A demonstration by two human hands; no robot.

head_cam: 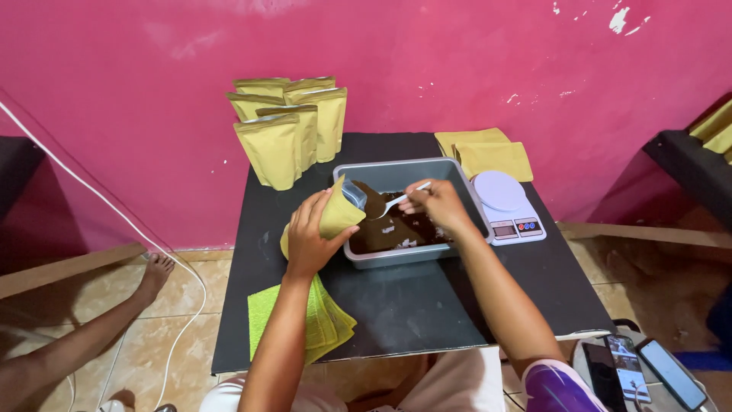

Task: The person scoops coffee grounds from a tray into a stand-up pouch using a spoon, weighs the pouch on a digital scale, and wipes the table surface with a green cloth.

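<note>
The left hand (309, 236) grasped an open yellow paper pouch (335, 214); the right hand (438, 204) grasped a white plastic spoon (390, 204) above the grey rectangular tray (396, 169) at the black worktop's (396, 305) middle.

Chipped pink wall (457, 61); beige tiled floor (191, 305)

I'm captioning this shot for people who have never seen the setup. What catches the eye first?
The bright pink wall dominates. At the centre of the black table, the left hand tilts an open yellow pouch toward a grey tub of dark powder, while the right hand holds a white spoon over it. Filled pouches stand at the back left, a white scale right of the tub.
</note>
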